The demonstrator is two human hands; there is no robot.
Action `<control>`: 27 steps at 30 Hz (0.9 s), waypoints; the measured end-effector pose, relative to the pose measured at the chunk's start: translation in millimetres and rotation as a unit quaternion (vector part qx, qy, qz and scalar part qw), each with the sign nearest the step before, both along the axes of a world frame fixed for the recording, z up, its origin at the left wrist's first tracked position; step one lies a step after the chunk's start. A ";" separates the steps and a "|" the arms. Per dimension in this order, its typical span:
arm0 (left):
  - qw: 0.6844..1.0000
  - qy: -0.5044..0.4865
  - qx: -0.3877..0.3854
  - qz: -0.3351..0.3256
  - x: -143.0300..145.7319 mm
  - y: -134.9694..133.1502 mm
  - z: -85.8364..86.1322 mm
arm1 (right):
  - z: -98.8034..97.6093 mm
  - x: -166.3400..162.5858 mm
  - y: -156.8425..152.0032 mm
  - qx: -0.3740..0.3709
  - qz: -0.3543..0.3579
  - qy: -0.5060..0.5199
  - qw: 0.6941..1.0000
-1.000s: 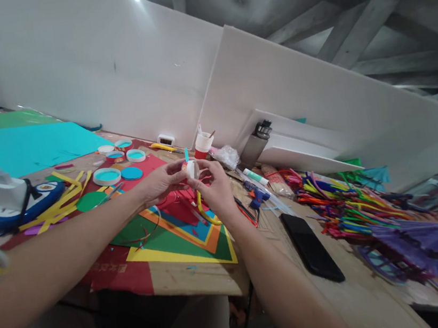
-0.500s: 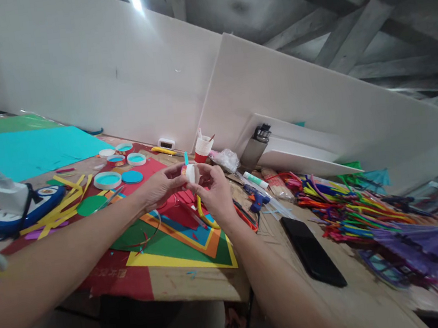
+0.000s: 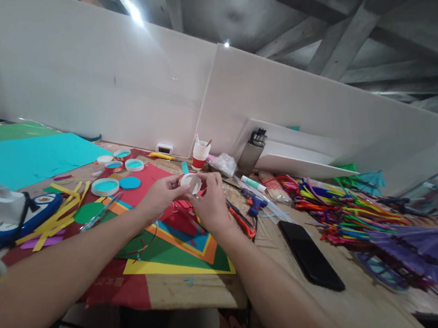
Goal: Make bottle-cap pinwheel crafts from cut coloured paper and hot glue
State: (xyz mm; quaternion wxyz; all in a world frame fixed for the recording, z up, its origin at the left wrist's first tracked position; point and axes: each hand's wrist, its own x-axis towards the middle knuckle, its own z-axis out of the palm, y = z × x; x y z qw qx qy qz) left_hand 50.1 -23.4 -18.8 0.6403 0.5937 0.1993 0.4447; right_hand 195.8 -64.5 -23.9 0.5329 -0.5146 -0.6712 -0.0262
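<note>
A small round white paper cup bottom (image 3: 191,183) is held up over the colored sheets, its pale round face turned toward me. From its top edge rises a short blue paper strip (image 3: 184,167). My left hand (image 3: 162,195) pinches its left side; my right hand (image 3: 211,200) grips the right side with bent fingers. Beneath them lie red paper (image 3: 146,181), orange paper (image 3: 210,254), green paper (image 3: 174,253) and yellow paper (image 3: 168,270). To the left are several short round cup pieces with blue insides, such as a white ring (image 3: 105,187), and a blue disc (image 3: 130,182).
Behind my hands stands a stack of paper cups (image 3: 200,154) holding pens, near a yellow cutter (image 3: 163,155). Rightward lie orange-handled scissors (image 3: 242,220), a blue glue gun (image 3: 255,202), a glue stick (image 3: 253,183), a black phone (image 3: 310,255) and many pipe cleaners (image 3: 349,206). A power strip (image 3: 24,216) sits left.
Both hands have tilted the cup bottom so its round face shows more toward me. The yellow handle by my right hand is no longer visible. The view has shifted slightly.
</note>
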 end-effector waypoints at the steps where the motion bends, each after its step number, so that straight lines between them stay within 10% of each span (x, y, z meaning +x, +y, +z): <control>1: 1.000 0.009 0.009 0.019 -0.4 -0.8 1.9 | -0.2 -0.3 -0.2 -0.002 0.010 -0.002 1.000; 12: 0.994 0.052 0.089 0.024 -4.6 8.0 5.6 | -1.4 4.4 5.3 -0.104 0.085 0.133 0.982; 27: 0.980 -0.038 -0.156 -0.118 -7.4 11.7 1.5 | -0.7 9.2 12.6 -0.200 0.169 0.334 0.905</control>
